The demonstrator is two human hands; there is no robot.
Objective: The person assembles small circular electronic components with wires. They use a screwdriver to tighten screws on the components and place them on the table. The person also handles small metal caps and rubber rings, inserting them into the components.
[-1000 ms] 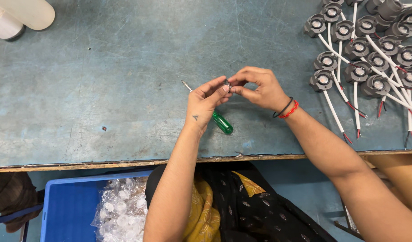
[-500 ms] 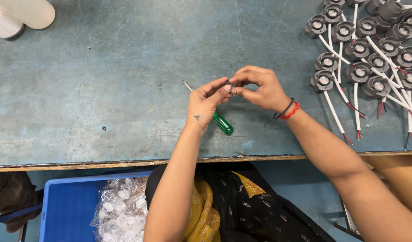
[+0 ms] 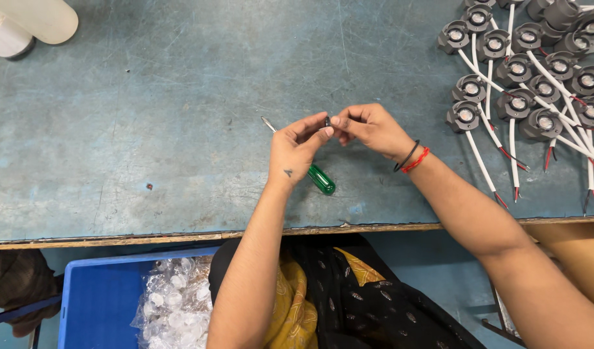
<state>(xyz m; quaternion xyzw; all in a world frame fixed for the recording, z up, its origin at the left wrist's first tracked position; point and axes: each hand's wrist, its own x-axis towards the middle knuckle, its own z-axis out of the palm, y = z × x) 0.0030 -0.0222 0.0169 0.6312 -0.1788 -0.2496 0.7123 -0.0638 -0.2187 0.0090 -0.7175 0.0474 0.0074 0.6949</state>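
My left hand point(image 3: 297, 147) and my right hand point(image 3: 369, 128) meet fingertip to fingertip over the blue-green table point(image 3: 148, 129). Between the fingers of both sits a small dark part point(image 3: 327, 121), mostly hidden. Under my left hand lies a screwdriver point(image 3: 321, 179) with a green handle; its metal tip pokes out to the upper left. My right wrist carries a black band and a red band.
Several grey round lamp parts point(image 3: 523, 71) with white wires lie at the table's right. White cylinders point(image 3: 25, 22) stand at the far left corner. Below the table edge a blue crate point(image 3: 103, 297) holds a bag of clear small parts point(image 3: 174, 310).
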